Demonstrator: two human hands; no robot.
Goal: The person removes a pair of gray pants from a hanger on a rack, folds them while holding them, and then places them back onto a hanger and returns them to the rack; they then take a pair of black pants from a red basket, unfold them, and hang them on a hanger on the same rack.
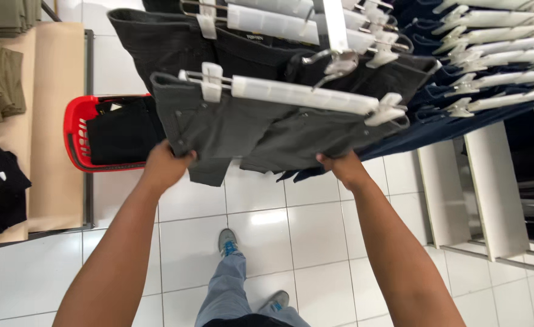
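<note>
A pair of dark grey trousers (pixel 261 130) hangs from a white clip hanger (pixel 297 95) on a rack, front-most in a row. My left hand (pixel 165 165) grips the trousers at their lower left edge. My right hand (pixel 341 166) holds the lower right edge, fingers tucked under the cloth. Behind hang black trousers (pixel 176 42) on more white clip hangers.
Navy garments (pixel 461 115) on white hangers fill the right of the rack. A red basket (pixel 76 130) with black clothing sits on the white tile floor at left. A low beige table (pixel 49 121) carries folded olive and black clothes. White shelving (pixel 485 188) stands at right.
</note>
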